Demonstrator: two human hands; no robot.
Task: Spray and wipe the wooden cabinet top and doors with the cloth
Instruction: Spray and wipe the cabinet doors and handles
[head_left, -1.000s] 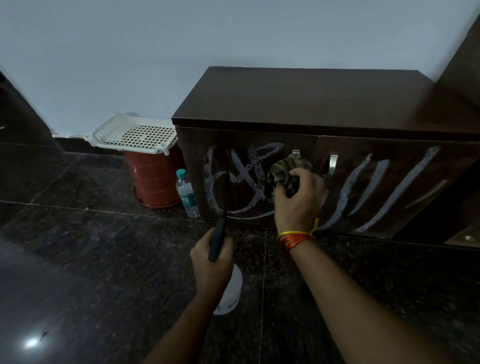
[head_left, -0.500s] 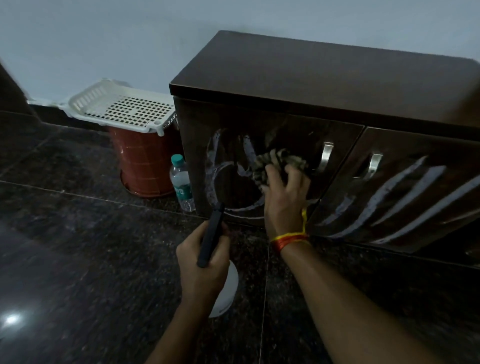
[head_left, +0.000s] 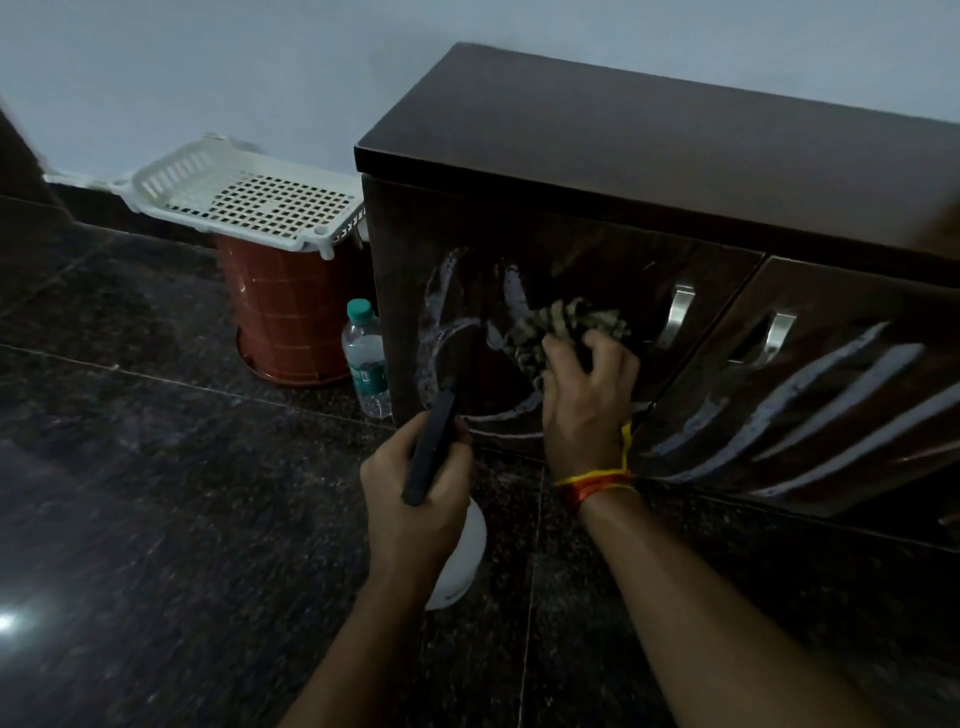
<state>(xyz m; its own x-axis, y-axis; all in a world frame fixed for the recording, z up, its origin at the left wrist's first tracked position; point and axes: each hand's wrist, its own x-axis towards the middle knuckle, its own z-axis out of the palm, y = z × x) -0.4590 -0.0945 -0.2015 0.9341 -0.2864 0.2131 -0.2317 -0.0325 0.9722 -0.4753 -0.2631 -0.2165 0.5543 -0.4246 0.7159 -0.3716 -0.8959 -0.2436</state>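
The right hand (head_left: 589, 400) presses a bunched striped cloth (head_left: 563, 327) against the left door (head_left: 571, 291) of the dark wooden cabinet (head_left: 649, 150), its fingers (head_left: 558, 353) curled over the fabric and gripping it. The cloth sits at mid-height on that door, to the left of the door's metal handle (head_left: 679, 312). White foam streaks (head_left: 441, 332) curve across the door left of and below the cloth; further long diagonal streaks (head_left: 810, 405) cross the right door (head_left: 841, 384), which carries its own handle (head_left: 779, 332). The left hand (head_left: 415, 493) is clenched around a white spray bottle (head_left: 462, 561) with a black head (head_left: 431, 447), held low in front of the cabinet above the dark polished floor (head_left: 156, 493). A red-and-yellow thread (head_left: 597, 480) circles the right wrist. Beside the cabinet's left end stand a clear water bottle (head_left: 366, 364) and a reddish-brown bucket (head_left: 285, 317) topped by a white perforated basket (head_left: 249, 202).
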